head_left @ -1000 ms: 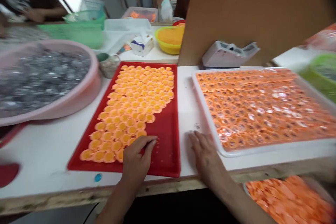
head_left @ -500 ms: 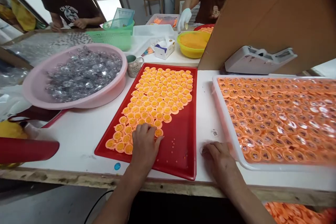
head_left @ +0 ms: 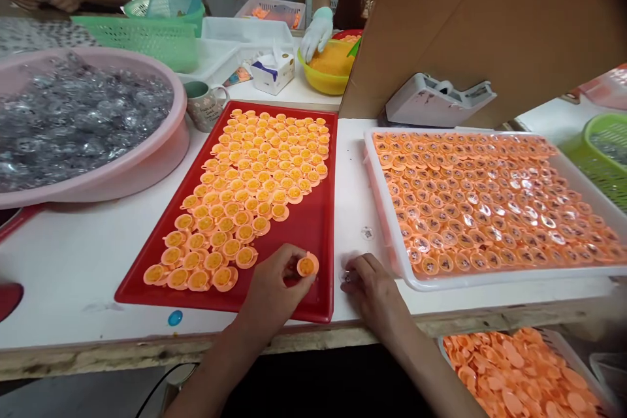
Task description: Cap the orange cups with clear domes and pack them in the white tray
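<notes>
My left hand (head_left: 280,281) pinches a small orange teacup-shaped piece (head_left: 307,265) with a grainy orange fill, lifted over the near right part of the red tray (head_left: 304,228). Rows of the same filled orange pieces (head_left: 245,196) cover the left and far parts of that tray. On the white table, just right of the red tray, the fingers of my right hand (head_left: 375,290) close on a small clear plastic disc (head_left: 345,275), partly hidden by the fingertips. Another clear disc with a dark print (head_left: 367,232) lies a little farther off.
A white tray (head_left: 416,284) at right holds rows of orange pieces under printed clear discs. At left stands a pink basin (head_left: 171,144) of clear plastic parts, by a mug (head_left: 203,108). A tape dispenser (head_left: 435,101) stands by cardboard. A co-worker's gloved hand (head_left: 317,34) touches a yellow bowl (head_left: 326,81).
My left hand has picked one orange piece out of the near rows and brought it right. My right hand has closed on the clear disc at the table. The camera view has swung about.
</notes>
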### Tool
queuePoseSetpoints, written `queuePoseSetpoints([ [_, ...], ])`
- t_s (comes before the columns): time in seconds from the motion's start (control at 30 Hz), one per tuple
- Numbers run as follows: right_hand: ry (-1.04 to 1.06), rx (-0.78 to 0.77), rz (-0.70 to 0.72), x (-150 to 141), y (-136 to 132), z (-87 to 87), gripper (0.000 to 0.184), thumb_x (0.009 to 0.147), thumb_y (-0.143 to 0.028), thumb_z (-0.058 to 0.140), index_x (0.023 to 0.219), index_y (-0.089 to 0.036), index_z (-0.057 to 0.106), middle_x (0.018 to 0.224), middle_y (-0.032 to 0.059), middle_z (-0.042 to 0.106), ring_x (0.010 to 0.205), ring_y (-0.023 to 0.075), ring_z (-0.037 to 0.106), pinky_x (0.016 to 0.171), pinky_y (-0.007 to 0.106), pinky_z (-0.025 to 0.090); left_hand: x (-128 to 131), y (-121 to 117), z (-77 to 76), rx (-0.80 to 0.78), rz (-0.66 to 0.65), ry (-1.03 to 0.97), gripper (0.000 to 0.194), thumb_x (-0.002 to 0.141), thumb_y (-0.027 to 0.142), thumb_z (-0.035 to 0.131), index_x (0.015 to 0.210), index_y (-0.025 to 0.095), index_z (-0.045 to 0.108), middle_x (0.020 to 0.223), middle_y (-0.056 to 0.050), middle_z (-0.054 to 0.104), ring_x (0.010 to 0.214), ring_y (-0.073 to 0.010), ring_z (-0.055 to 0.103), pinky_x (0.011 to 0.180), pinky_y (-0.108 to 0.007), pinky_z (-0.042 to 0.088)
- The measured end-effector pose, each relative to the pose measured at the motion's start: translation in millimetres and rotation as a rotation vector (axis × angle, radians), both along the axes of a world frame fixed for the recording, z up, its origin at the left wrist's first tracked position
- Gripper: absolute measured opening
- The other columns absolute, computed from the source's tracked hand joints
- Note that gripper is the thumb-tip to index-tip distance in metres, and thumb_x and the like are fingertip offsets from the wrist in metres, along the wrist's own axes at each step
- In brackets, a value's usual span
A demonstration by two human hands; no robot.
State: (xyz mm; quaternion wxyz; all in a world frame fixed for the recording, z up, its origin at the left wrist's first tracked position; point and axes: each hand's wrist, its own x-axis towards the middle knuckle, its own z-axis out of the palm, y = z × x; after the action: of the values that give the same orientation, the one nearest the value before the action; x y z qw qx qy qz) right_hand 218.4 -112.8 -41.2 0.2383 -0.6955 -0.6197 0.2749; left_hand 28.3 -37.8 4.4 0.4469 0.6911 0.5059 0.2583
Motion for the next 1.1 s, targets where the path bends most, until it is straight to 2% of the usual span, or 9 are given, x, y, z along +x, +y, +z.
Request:
queuePoseSetpoints([
  [0.1, 0.121, -0.036, -0.049, 1.9, -2.1, 0.9, 0.015, 0.078, -0.007, 0.058, 0.088, -0.018, 0.059, 0.083, 0.0050, 0.062, 0.076, 0.0208, 0.060, 0.069, 0.033, 0.050, 4.6, -2.1, 2.7, -0.169, 0.027, -0.069, 0.014, 0.073, 0.020, 0.067, 0.086, 0.020, 0.060, 0.082, 0.000, 0.069, 0.076, -0.0153, 0.068, 0.066, -0.024, 0.057],
  [0.23, 0.510, -0.121, -0.140, 2.6, -4.0, 10.9, 0.006, 0.080, -0.020, 0.063, 0.086, -0.019, 0.065, 0.081, 0.0033, 0.068, 0.077, 0.0190, 0.064, 0.071, 0.030, 0.051, 5.0, -4.6, 3.8, -0.313, 0.048, -0.133, 0.035, 0.069, 0.020, 0.070, 0.103, 0.019, 0.064, 0.100, -0.004, 0.070, 0.089, -0.0183, 0.068, 0.073, -0.026, 0.058],
  [0.33, 0.698, -0.143, -0.216, 1.8, -5.7, 22.8, 0.007, 0.078, -0.024, 0.069, 0.082, -0.020, 0.065, 0.077, 0.0009, 0.066, 0.074, 0.0162, 0.062, 0.067, 0.026, 0.049, 4.3, -5.9, 0.9, -0.374, 0.030, -0.187, 0.034, 0.068, 0.021, 0.071, 0.101, 0.018, 0.066, 0.098, -0.004, 0.070, 0.089, -0.0194, 0.068, 0.074, -0.027, 0.057],
  [0.43, 0.774, -0.113, -0.237, 0.4, -7.1, 32.2, 0.010, 0.077, -0.024, 0.072, 0.079, -0.021, 0.063, 0.074, -0.0020, 0.061, 0.071, 0.0129, 0.058, 0.064, 0.023, 0.047, 3.7, -6.6, -5.2, -0.449, 0.011, -0.272, 0.035, 0.068, 0.022, 0.072, 0.102, 0.018, 0.066, 0.092, -0.003, 0.072, 0.087, -0.0190, 0.068, 0.077, -0.028, 0.057],
  [0.57, 0.864, -0.126, -0.216, -2.3, -6.9, 36.6, 0.013, 0.081, -0.024, 0.072, 0.093, -0.022, 0.066, 0.078, -0.0016, 0.063, 0.072, 0.0121, 0.059, 0.066, 0.022, 0.048, 2.3, -6.8, -10.5, -0.527, -0.069, -0.358, 0.037, 0.068, 0.021, 0.072, 0.105, 0.018, 0.065, 0.095, -0.003, 0.072, 0.089, -0.0188, 0.067, 0.080, -0.028, 0.055],
  [0.8, 1.113, -0.123, -0.261, -8.4, -1.5, 35.7, 0.014, 0.081, -0.027, 0.074, 0.085, -0.019, 0.063, 0.071, 0.0006, 0.069, 0.063, 0.0115, 0.061, 0.062, 0.024, 0.051, -0.4, -8.2, -9.3, -0.584, -0.019, -0.381, 0.038, 0.067, 0.022, 0.074, 0.103, 0.018, 0.065, 0.086, -0.001, 0.069, 0.078, -0.0161, 0.066, 0.069, -0.025, 0.055],
  [1.0, 1.107, -0.081, -0.392, -10.7, 0.8, 33.4, 0.025, 0.072, -0.025, 0.082, 0.076, -0.018, 0.059, 0.071, 0.0048, 0.073, 0.062, 0.0145, 0.065, 0.050, 0.021, 0.050, 2.4, -7.9, -13.1, -0.567, -0.014, -0.390, 0.037, 0.066, 0.022, 0.075, 0.103, 0.018, 0.066, 0.087, -0.001, 0.071, 0.082, -0.0177, 0.068, 0.074, -0.026, 0.056],
  [1.1, 1.090, -0.090, -0.393, -11.0, 0.8, 35.3, 0.024, 0.071, -0.025, 0.082, 0.077, -0.018, 0.060, 0.072, 0.0046, 0.073, 0.063, 0.0149, 0.065, 0.049, 0.021, 0.050, 3.4, -7.8, -9.3, -0.564, -0.027, -0.389, 0.040, 0.067, 0.021, 0.074, 0.105, 0.017, 0.066, 0.089, -0.002, 0.073, 0.085, -0.0185, 0.068, 0.077, -0.027, 0.056],
])
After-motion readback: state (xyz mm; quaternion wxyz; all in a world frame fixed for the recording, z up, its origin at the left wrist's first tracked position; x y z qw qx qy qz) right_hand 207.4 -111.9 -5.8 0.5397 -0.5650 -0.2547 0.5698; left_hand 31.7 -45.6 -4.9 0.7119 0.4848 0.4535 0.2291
